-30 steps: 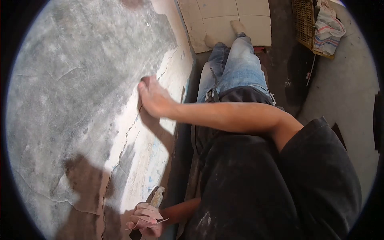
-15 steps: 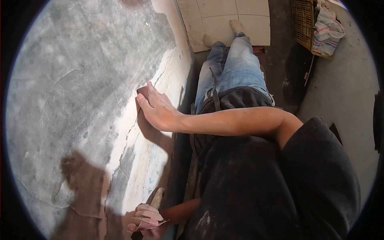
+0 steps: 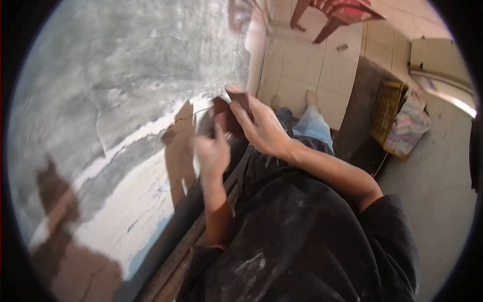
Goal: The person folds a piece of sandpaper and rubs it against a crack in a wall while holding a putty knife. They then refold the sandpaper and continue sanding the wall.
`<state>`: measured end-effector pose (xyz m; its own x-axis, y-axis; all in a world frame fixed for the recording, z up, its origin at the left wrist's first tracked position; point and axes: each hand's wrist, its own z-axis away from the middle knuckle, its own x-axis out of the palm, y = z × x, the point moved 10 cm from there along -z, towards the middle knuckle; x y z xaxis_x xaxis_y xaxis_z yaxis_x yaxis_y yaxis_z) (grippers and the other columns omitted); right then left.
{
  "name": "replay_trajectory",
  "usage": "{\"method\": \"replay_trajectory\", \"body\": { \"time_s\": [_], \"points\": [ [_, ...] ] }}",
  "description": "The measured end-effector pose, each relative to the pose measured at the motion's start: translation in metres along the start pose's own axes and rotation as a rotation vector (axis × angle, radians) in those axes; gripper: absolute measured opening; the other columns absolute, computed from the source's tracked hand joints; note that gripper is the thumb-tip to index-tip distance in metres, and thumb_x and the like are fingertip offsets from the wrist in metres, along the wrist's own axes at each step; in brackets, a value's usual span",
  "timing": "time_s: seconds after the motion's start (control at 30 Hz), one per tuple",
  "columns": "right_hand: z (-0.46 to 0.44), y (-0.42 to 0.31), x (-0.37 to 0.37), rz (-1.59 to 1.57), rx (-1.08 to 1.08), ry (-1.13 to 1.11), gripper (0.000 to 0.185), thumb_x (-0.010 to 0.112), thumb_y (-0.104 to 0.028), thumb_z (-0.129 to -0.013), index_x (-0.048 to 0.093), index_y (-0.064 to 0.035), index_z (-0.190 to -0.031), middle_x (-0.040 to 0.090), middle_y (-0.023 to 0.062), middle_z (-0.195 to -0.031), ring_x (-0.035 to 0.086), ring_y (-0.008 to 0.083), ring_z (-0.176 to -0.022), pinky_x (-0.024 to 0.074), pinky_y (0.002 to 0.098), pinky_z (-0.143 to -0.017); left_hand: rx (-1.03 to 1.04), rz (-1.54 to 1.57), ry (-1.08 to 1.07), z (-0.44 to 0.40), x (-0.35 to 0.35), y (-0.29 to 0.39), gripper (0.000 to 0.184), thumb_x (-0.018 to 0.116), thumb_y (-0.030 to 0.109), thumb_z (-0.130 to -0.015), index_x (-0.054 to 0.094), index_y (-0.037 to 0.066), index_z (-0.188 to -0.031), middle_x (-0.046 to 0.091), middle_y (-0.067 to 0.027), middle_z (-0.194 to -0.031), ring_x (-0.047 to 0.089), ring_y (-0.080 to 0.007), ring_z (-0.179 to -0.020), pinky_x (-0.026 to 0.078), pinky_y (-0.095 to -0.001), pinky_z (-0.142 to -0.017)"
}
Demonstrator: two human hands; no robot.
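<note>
A brown sheet of sandpaper (image 3: 226, 118) is in my right hand (image 3: 266, 126). My fingers lie along it and the thumb presses over its near side, beside the wall. My left hand (image 3: 214, 153) is raised just below the sheet, one finger pointing up toward its lower edge. Motion blurs that hand, so contact with the sheet is unclear. Left of both hands stands a patchy grey and white wall (image 3: 151, 70) with a crack along a white band.
Tiles (image 3: 302, 65) cover the floor ahead, around my feet. A red plastic chair (image 3: 339, 12) stands beyond them. To the right are a yellow crate (image 3: 388, 108) and a striped white sack (image 3: 410, 126). Dark ledges (image 3: 176, 251) run along the wall's base.
My right hand has come off the wall surface with the sandpaper. My left hand has risen from low near the wall toward the right one. The view has turned, bringing the chair into sight.
</note>
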<state>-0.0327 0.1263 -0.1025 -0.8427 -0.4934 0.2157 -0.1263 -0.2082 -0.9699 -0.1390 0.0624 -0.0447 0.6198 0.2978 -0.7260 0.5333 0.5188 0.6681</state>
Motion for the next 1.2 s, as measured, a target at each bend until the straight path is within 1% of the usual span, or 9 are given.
{"method": "replay_trajectory", "body": {
  "time_s": [0.27, 0.3, 0.4, 0.57, 0.67, 0.87, 0.93, 1.1, 1.2],
  "points": [
    [0.030, -0.018, -0.048, 0.284, -0.008, -0.073, 0.050, 0.032, -0.024, -0.103, 0.028, 0.0039, -0.144, 0.032, 0.0256, -0.149, 0.023, 0.0364, -0.142, 0.0200, 0.0358, -0.115, -0.087, 0.525, -0.241, 0.011, 0.090, 0.026, 0.031, 0.052, 0.011, -0.095, 0.057, -0.005, -0.121, 0.066, -0.0179, -0.111, 0.062, -0.0207, -0.104, 0.046, -0.0319, -0.090],
    [0.030, -0.028, -0.049, 0.343, -0.013, -0.097, 0.052, 0.030, -0.026, -0.104, 0.026, 0.0047, -0.145, 0.028, 0.0247, -0.151, 0.020, 0.0346, -0.144, 0.0178, 0.0351, -0.116, 0.036, 0.526, -0.130, 0.013, 0.088, 0.033, 0.032, 0.051, 0.017, -0.094, 0.059, 0.000, -0.119, 0.066, -0.0253, -0.098, 0.067, -0.0366, -0.094, 0.051, -0.0383, -0.077],
    [0.023, -0.015, -0.071, -0.036, 0.380, 0.037, 0.053, 0.027, -0.031, -0.105, 0.029, 0.0055, -0.144, 0.033, 0.0207, -0.149, 0.026, 0.0257, -0.141, 0.0191, 0.0323, -0.115, 0.167, 0.522, -0.116, 0.027, 0.099, 0.054, 0.032, 0.049, 0.022, -0.096, 0.061, 0.001, -0.118, 0.066, -0.0261, -0.095, 0.066, -0.0381, -0.093, 0.051, -0.0389, -0.075],
    [0.035, -0.014, -0.088, -0.046, 0.347, 0.056, 0.055, 0.030, -0.037, -0.105, 0.032, 0.0017, -0.145, 0.041, 0.0177, -0.142, 0.036, 0.0214, -0.134, 0.0253, 0.0303, -0.111, 0.093, 0.501, -0.038, 0.029, 0.105, 0.058, 0.032, 0.051, 0.023, -0.094, 0.060, 0.004, -0.118, 0.065, -0.0249, -0.098, 0.065, -0.0397, -0.093, 0.051, -0.0412, -0.075],
    [0.029, -0.010, -0.098, -0.109, 0.375, 0.007, 0.054, 0.028, -0.032, -0.105, 0.029, 0.0051, -0.144, 0.031, 0.0202, -0.149, 0.025, 0.0271, -0.140, 0.0184, 0.0337, -0.114, 0.145, 0.557, -0.050, 0.041, 0.106, 0.075, 0.029, 0.054, 0.019, -0.095, 0.062, -0.003, -0.112, 0.069, -0.0208, -0.095, 0.068, -0.0225, -0.088, 0.051, -0.0336, -0.077],
    [0.026, -0.042, -0.107, -0.062, 0.106, 0.014, 0.054, 0.030, -0.033, -0.105, 0.034, 0.0040, -0.143, 0.040, 0.0167, -0.143, 0.036, 0.0220, -0.134, 0.0247, 0.0312, -0.111, 0.051, 0.532, -0.055, 0.049, 0.112, 0.085, 0.031, 0.053, 0.021, -0.094, 0.061, -0.003, -0.113, 0.068, -0.0243, -0.096, 0.069, -0.0281, -0.095, 0.051, -0.0356, -0.076],
    [0.030, -0.008, -0.120, -0.181, 0.413, -0.025, 0.053, 0.027, -0.030, -0.105, 0.028, 0.0053, -0.144, 0.029, 0.0219, -0.150, 0.023, 0.0291, -0.142, 0.0171, 0.0356, -0.115, 0.097, 0.535, -0.042, 0.048, 0.113, 0.093, 0.032, 0.054, 0.022, -0.094, 0.061, -0.003, -0.113, 0.067, -0.0252, -0.095, 0.068, -0.0305, -0.095, 0.051, -0.0364, -0.075],
    [0.035, -0.007, -0.131, -0.065, 0.312, 0.036, 0.052, 0.030, -0.033, -0.105, 0.038, 0.0047, -0.139, 0.042, 0.0206, -0.141, 0.037, 0.0250, -0.134, 0.0265, 0.0325, -0.111, -0.002, 0.481, -0.072, 0.057, 0.123, 0.090, 0.032, 0.048, 0.022, -0.096, 0.060, 0.002, -0.119, 0.066, -0.0252, -0.098, 0.064, -0.0399, -0.098, 0.050, -0.0434, -0.077],
    [0.036, -0.013, -0.130, 0.014, 0.283, 0.052, 0.054, 0.028, -0.032, -0.105, 0.028, 0.0038, -0.145, 0.030, 0.0201, -0.150, 0.024, 0.0254, -0.142, 0.0159, 0.0329, -0.116, -0.035, 0.467, -0.038, 0.057, 0.131, 0.080, 0.033, 0.048, 0.022, -0.095, 0.059, 0.000, -0.118, 0.065, -0.0264, -0.097, 0.064, -0.0400, -0.098, 0.050, -0.0427, -0.076]
  ]
}}
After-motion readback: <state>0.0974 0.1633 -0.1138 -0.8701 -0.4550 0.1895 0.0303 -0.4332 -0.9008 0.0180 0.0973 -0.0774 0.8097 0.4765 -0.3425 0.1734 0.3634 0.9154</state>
